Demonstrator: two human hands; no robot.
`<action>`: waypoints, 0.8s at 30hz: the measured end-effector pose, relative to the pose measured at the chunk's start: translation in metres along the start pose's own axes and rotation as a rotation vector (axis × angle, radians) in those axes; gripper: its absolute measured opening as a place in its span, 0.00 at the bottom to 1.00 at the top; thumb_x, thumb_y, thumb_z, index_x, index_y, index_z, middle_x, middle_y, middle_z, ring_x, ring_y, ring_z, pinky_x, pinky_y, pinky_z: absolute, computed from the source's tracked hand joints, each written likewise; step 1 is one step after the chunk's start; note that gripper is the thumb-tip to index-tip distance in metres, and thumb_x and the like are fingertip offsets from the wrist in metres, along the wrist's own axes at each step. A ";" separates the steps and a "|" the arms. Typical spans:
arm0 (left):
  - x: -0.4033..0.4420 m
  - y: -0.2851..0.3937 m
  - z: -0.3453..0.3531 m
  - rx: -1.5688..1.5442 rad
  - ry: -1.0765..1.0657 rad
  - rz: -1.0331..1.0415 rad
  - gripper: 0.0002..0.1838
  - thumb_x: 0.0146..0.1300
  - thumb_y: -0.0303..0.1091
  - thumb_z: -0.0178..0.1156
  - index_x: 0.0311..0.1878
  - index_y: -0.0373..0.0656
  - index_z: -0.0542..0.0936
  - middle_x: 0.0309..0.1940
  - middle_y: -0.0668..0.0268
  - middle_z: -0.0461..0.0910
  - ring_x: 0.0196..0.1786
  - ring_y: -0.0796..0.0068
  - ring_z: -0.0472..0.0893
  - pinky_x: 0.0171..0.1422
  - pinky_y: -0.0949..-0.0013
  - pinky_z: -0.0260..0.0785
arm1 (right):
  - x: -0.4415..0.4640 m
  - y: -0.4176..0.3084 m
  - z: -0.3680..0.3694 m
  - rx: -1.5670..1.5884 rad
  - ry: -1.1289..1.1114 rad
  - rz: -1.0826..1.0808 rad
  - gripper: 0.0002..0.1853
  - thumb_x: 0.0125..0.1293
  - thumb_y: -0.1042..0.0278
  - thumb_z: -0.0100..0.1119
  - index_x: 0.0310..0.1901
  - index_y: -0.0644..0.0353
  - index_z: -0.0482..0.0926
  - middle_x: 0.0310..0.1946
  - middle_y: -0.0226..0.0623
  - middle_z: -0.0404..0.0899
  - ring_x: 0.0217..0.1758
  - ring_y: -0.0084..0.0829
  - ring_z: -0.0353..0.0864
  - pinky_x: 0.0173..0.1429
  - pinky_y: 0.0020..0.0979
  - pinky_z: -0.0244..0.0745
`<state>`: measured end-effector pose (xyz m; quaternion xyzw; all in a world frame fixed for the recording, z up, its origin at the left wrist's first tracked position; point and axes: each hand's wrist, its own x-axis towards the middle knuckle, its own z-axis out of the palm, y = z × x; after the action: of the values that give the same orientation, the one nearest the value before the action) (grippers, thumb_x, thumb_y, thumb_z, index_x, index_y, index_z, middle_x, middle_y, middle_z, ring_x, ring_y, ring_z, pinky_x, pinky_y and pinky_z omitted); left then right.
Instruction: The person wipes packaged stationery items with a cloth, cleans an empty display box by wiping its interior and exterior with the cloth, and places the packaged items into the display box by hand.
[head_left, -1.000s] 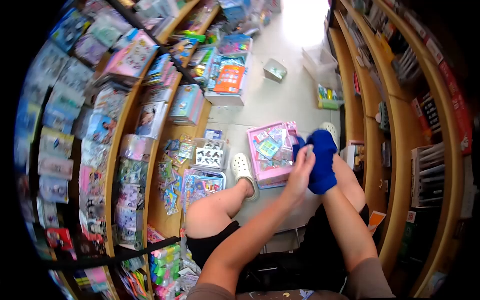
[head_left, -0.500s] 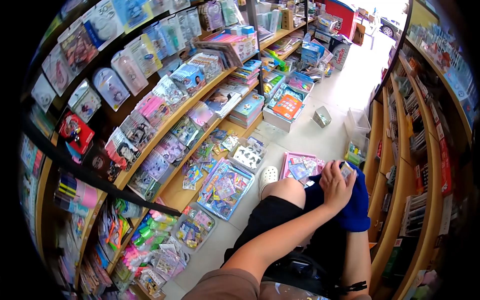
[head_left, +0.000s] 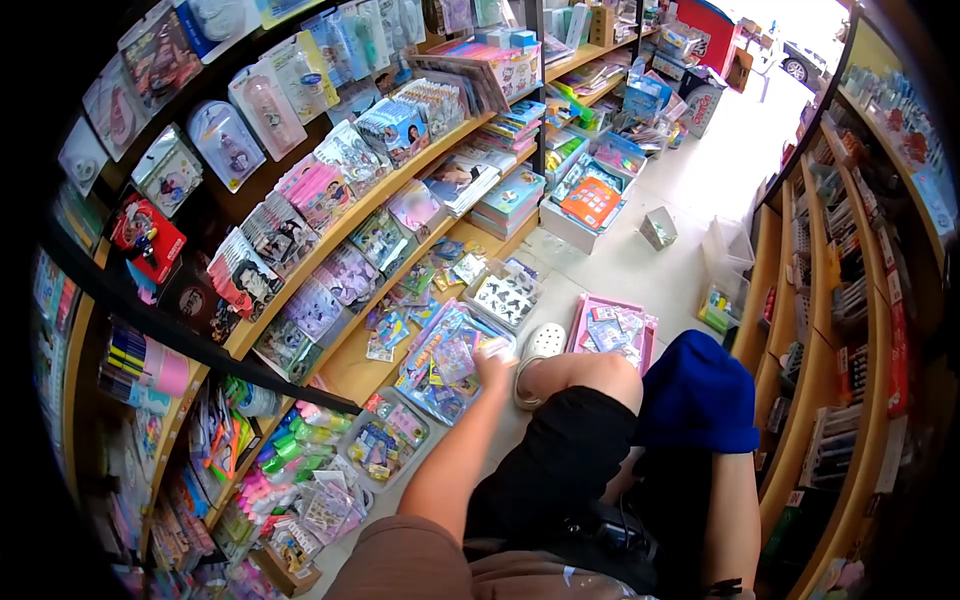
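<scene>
My left hand (head_left: 492,362) is over the right edge of a blue-framed tray (head_left: 440,375) of shiny packets. Its fingers are closed round a small pale item whose details are blurred. A bright blue cloth (head_left: 697,395) covers the end of my right arm beside my knee and hides that hand completely. Between the two arms, beyond my knee, a pink tray (head_left: 648,345) on the floor contains colourful packets. A clear box (head_left: 503,297) with black-patterned contents sits just behind the blue-framed tray.
Stocked wooden shelves (head_left: 400,180) rise on the left, with more shelves (head_left: 790,330) on the right. A plastic bin (head_left: 385,440) of packets lies near the lower left. Farther up the aisle are a small container (head_left: 658,229) and a white box (head_left: 570,232).
My left hand has moved from beside the blue cloth leftward to the blue-framed tray. The blue-covered right arm stays near my knee. The view has turned.
</scene>
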<state>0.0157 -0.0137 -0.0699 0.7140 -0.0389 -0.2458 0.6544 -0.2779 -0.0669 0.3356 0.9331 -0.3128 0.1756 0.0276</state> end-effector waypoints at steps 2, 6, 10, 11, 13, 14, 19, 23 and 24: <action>0.035 -0.067 -0.080 0.119 0.166 -0.143 0.17 0.56 0.21 0.45 0.51 0.40 0.70 0.41 0.57 0.75 0.38 0.64 0.80 0.32 0.62 0.76 | -0.010 0.034 0.049 0.051 0.060 -0.034 0.22 0.35 0.61 0.68 0.36 0.55 0.74 0.37 0.38 0.73 0.39 0.40 0.76 0.39 0.33 0.74; 0.018 -0.070 -0.169 0.234 0.392 -0.410 0.16 0.53 0.23 0.50 0.47 0.36 0.72 0.40 0.53 0.77 0.40 0.60 0.80 0.37 0.61 0.71 | -0.005 0.064 0.091 0.232 -0.065 0.004 0.29 0.38 0.60 0.67 0.47 0.55 0.74 0.47 0.41 0.74 0.48 0.40 0.74 0.46 0.35 0.74; 0.014 -0.064 -0.186 0.377 0.357 -0.184 0.17 0.51 0.25 0.54 0.47 0.37 0.73 0.37 0.57 0.78 0.38 0.63 0.79 0.36 0.60 0.72 | 0.029 0.079 0.102 0.271 -0.147 0.091 0.21 0.41 0.63 0.64 0.41 0.53 0.74 0.40 0.38 0.74 0.43 0.38 0.74 0.46 0.35 0.72; 0.023 -0.072 -0.191 0.509 0.413 -0.225 0.18 0.50 0.26 0.56 0.47 0.37 0.73 0.38 0.56 0.78 0.38 0.62 0.79 0.38 0.60 0.71 | 0.036 0.088 0.109 0.226 -0.138 0.073 0.20 0.41 0.63 0.64 0.39 0.52 0.74 0.38 0.37 0.73 0.41 0.38 0.74 0.46 0.35 0.71; 0.046 -0.076 -0.187 0.767 0.515 -0.286 0.20 0.48 0.29 0.58 0.47 0.37 0.74 0.39 0.53 0.78 0.40 0.61 0.79 0.44 0.59 0.70 | 0.044 0.115 0.118 0.104 -0.106 0.038 0.16 0.42 0.63 0.63 0.36 0.51 0.74 0.34 0.35 0.73 0.38 0.37 0.74 0.46 0.35 0.70; 0.060 -0.069 -0.181 0.886 0.370 -0.229 0.18 0.49 0.33 0.59 0.44 0.36 0.74 0.40 0.52 0.77 0.43 0.57 0.78 0.48 0.59 0.68 | 0.046 0.129 0.122 0.045 -0.098 0.029 0.14 0.42 0.64 0.62 0.34 0.50 0.74 0.32 0.34 0.72 0.37 0.36 0.74 0.46 0.35 0.69; 0.133 0.022 -0.055 0.945 -0.128 0.238 0.11 0.54 0.36 0.58 0.32 0.37 0.75 0.30 0.53 0.77 0.36 0.56 0.77 0.41 0.61 0.68 | 0.042 0.178 0.153 -0.135 -0.068 0.012 0.05 0.44 0.65 0.60 0.24 0.48 0.74 0.22 0.30 0.71 0.29 0.34 0.73 0.46 0.34 0.66; 0.124 0.111 0.103 1.161 -0.750 0.434 0.10 0.53 0.36 0.58 0.31 0.37 0.74 0.27 0.54 0.78 0.33 0.59 0.78 0.39 0.61 0.69 | 0.038 0.199 0.160 -0.228 -0.178 0.032 0.03 0.44 0.64 0.59 0.20 0.45 0.75 0.17 0.27 0.70 0.25 0.31 0.73 0.45 0.35 0.63; 0.119 0.110 0.136 1.184 -0.805 0.486 0.11 0.52 0.37 0.58 0.31 0.37 0.74 0.28 0.54 0.78 0.33 0.55 0.78 0.39 0.59 0.69 | 0.040 0.201 0.157 -0.242 -0.237 0.038 0.03 0.44 0.62 0.60 0.21 0.44 0.76 0.18 0.26 0.71 0.25 0.30 0.73 0.45 0.35 0.63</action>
<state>0.0947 -0.1988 -0.0035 0.7727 -0.5567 -0.2745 0.1328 -0.3187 -0.2765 0.1911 0.9310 -0.3504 0.0257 0.0991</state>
